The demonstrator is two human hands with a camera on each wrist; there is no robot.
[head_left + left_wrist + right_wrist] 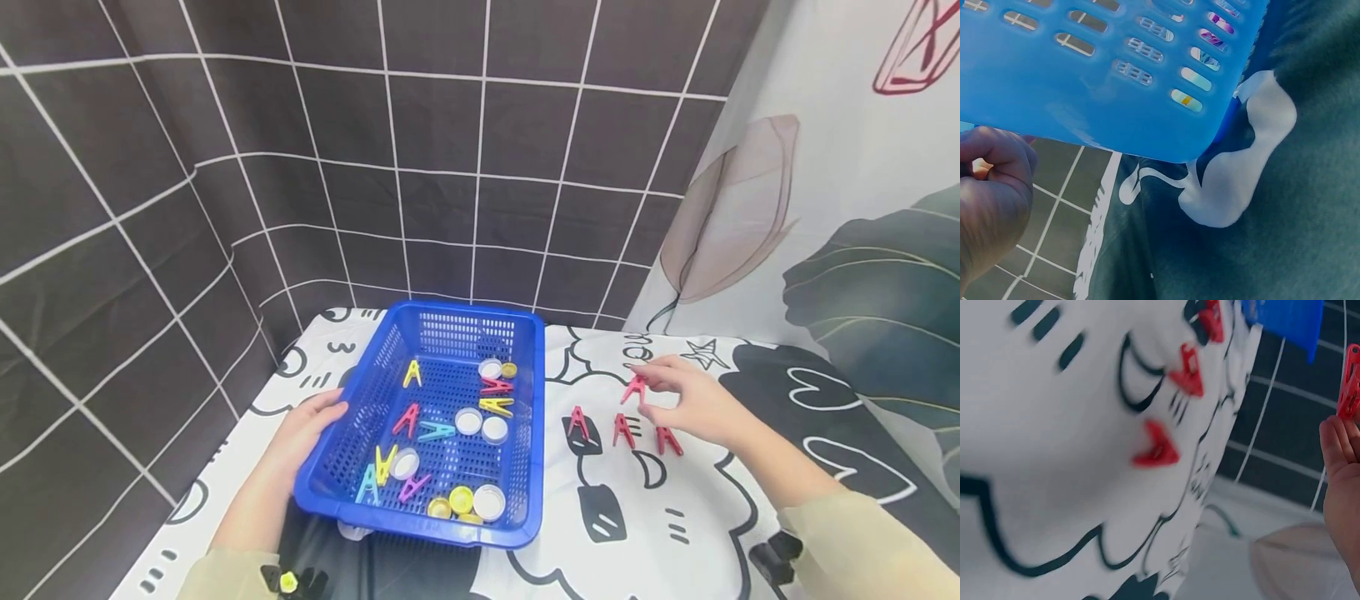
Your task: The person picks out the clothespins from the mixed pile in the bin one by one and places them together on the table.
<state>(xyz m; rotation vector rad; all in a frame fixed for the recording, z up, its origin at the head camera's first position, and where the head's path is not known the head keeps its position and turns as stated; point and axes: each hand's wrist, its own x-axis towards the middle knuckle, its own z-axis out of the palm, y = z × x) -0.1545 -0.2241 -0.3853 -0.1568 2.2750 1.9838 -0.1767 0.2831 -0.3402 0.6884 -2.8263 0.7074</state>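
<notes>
My left hand (300,433) grips the left rim of a blue plastic basket (534,433), with the fingertips over its edge; the left wrist view shows that hand's curled fingers (1004,153) at the rim. Between thumb and fingers my right hand (693,404) pinches a red clothespin (634,389), also seen in the right wrist view as a red clothespin (1350,384) raised off the cloth. Below it, to the basket's right, lie three more red clothespins: a left one (578,422), a middle one (623,431) and a right one (668,441).
Inside the basket are scattered yellow, blue, red and purple clothespins, among them a blue clothespin (437,431), plus white bottle caps (489,502) and yellow caps (461,500). A cartoon-printed cloth (697,517) covers the table. Behind hangs a dark grid-patterned curtain (435,200).
</notes>
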